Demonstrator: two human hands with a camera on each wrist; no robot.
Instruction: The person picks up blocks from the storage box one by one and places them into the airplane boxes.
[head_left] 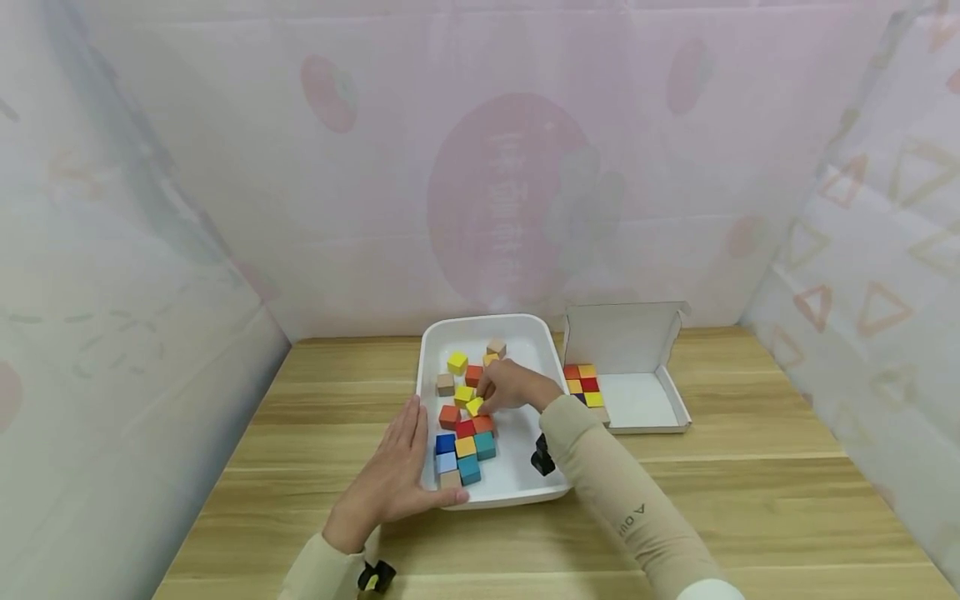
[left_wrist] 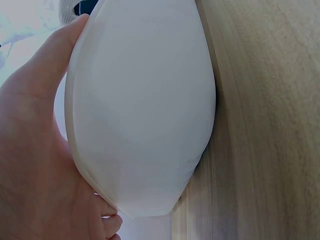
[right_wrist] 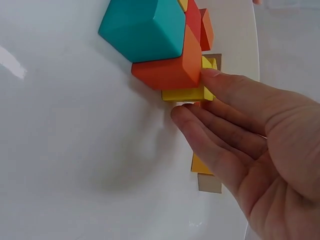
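A wooden table (head_left: 750, 467) bears a white tray (head_left: 517, 492) of coloured cubes, with a small open cardboard box (head_left: 645, 408) just right of it. The left hand (head_left: 397, 475) lies flat, fingers straight, against the tray's near-left wall — holding nothing. The right hand (head_left: 510, 387) is inside the tray, its fingertips (right_wrist: 210, 77) pinching 1 yellow cube (head_left: 475, 406) — directly under the hand, beside an orange cube (right_wrist: 170, 67) and a teal cube (right_wrist: 142, 27).
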